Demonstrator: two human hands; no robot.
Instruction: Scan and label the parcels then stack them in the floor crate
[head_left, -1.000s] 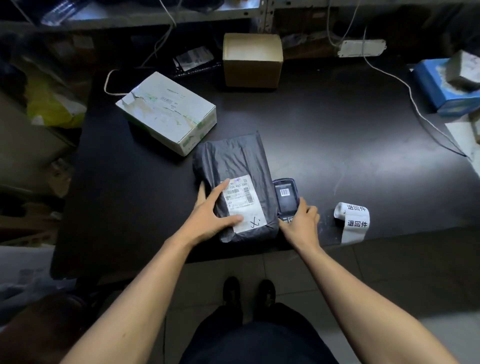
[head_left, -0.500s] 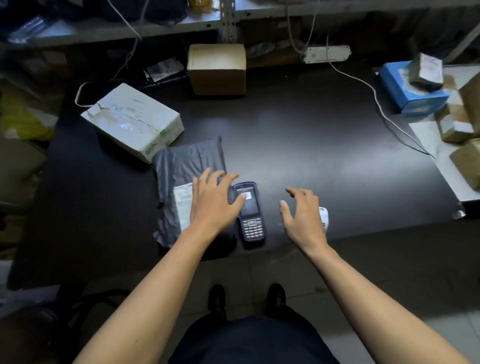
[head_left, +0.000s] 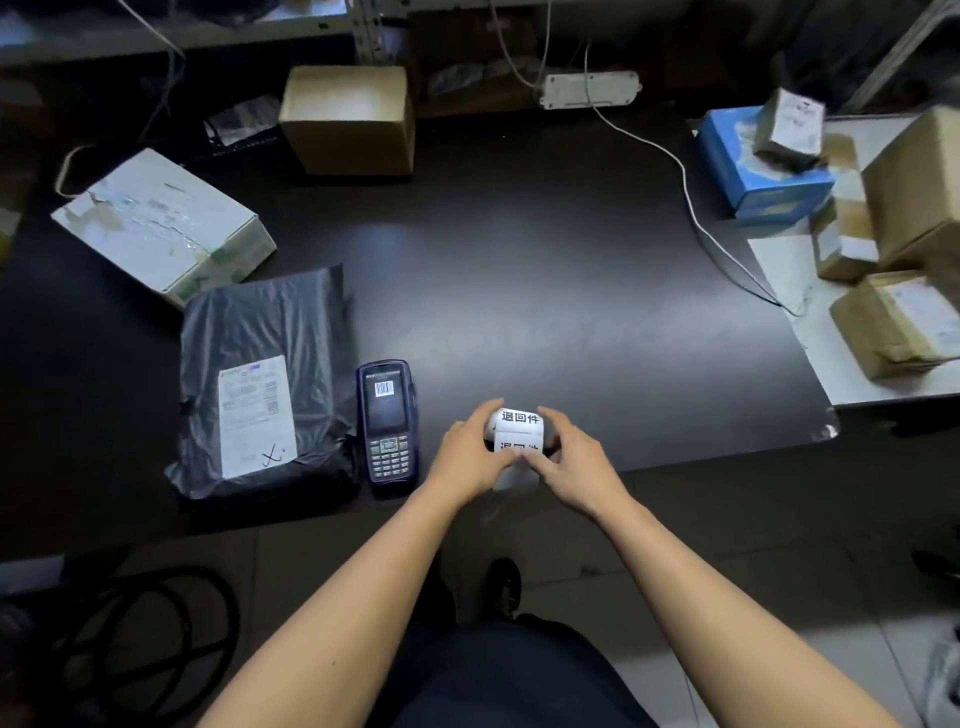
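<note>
Gripping the label roll (head_left: 519, 422): left hand (head_left: 470, 457), right hand (head_left: 576, 467).

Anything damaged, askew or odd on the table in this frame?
Yes. The white box at the far left has torn, peeling tape across its top and lies skewed to the table edge. The table's near right corner looks chipped. Nothing is spilled.

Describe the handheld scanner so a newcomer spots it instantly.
On the black tabletop, look near the front edge, just right of the grey plastic mailer bag. The dark blue handheld scanner lies flat there, untouched: the only thing with a keypad and a barcode on its screen.
</note>
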